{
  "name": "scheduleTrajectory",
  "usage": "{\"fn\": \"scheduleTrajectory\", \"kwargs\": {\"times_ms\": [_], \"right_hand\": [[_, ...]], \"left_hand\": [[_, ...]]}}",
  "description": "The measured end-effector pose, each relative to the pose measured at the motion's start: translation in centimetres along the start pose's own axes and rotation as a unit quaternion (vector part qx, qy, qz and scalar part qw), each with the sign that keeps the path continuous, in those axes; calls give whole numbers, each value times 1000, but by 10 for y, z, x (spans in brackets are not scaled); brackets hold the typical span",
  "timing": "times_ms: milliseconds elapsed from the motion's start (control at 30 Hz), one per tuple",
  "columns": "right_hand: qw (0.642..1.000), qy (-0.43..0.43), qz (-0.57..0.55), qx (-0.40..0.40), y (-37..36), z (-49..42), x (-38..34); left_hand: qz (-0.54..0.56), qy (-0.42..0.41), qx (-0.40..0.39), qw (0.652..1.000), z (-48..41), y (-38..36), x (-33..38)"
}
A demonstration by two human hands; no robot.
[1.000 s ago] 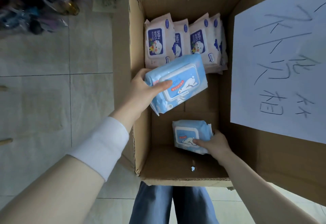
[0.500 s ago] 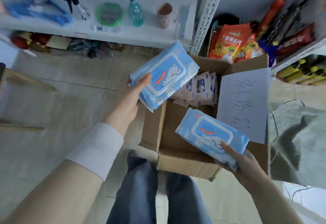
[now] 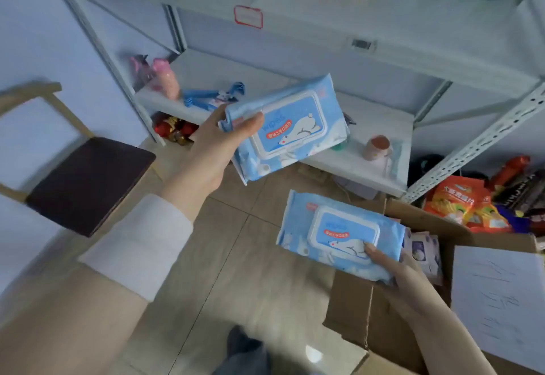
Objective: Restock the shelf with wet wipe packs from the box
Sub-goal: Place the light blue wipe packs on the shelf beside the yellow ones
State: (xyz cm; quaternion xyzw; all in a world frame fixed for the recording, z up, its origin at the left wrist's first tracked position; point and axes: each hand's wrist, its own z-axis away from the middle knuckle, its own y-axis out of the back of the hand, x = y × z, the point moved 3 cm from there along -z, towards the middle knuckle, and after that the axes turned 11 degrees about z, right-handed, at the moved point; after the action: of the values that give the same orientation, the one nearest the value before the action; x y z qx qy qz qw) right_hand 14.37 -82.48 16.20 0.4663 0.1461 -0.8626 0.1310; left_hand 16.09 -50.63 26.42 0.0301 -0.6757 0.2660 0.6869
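Cardboard comes first: the open box (image 3: 354, 315) stands on the tiled floor (image 3: 236, 256) directly under the right hand (image 3: 395, 268), with a white sheet (image 3: 495, 295) bearing handwriting lying over its flap to that hand's right. The right hand is curled round the near end of a blue wet wipe pack (image 3: 339, 233), thumb on top by the polar bear print and the other fingers hidden beneath; this lower pack hovers over the box's near left corner, lid face up. Just past the right hand, small packs (image 3: 424, 250) stand inside the box. Up and to the left, well apart from the right hand, the left hand (image 3: 212, 150) grips a second, upper pack (image 3: 289, 127) by its left end, thumb pressed across the front, the pack tilted and raised in the air. To the left of the left hand is a chair (image 3: 85, 183) with a dark seat. Beyond the upper pack lies the white metal shelf (image 3: 368, 150), holding a mug (image 3: 377, 146) to that hand's right and, to the left beyond it, blue hangers (image 3: 212, 96) and a pink bottle (image 3: 165, 79). Orange snack bags (image 3: 460, 206) lie beyond the box on the far right.
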Motion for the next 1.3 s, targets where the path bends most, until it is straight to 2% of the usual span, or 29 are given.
{"fn": "scheduleTrajectory", "kwargs": {"times_ms": [200, 433, 633, 767, 967, 1300], "right_hand": [[997, 26, 62, -40, -108, -55, -72], [994, 65, 61, -62, -160, -139, -135], [992, 100, 0, -72, -167, -242, -217], [992, 112, 17, -60, -163, -309, -283], [987, 134, 79, -35, -171, -404, -367], [983, 177, 52, 23, -223, -567, -457]], "left_hand": [[10, -63, 56, 996, -36, 90, 63], [9, -97, 60, 993, -115, 137, 98], [-8, -114, 41, 993, -259, 130, 128], [1, -102, 60, 993, -359, 116, 133], [-17, -93, 33, 995, -493, 115, 143], [-44, -44, -96, 993, -741, 110, 158]]}}
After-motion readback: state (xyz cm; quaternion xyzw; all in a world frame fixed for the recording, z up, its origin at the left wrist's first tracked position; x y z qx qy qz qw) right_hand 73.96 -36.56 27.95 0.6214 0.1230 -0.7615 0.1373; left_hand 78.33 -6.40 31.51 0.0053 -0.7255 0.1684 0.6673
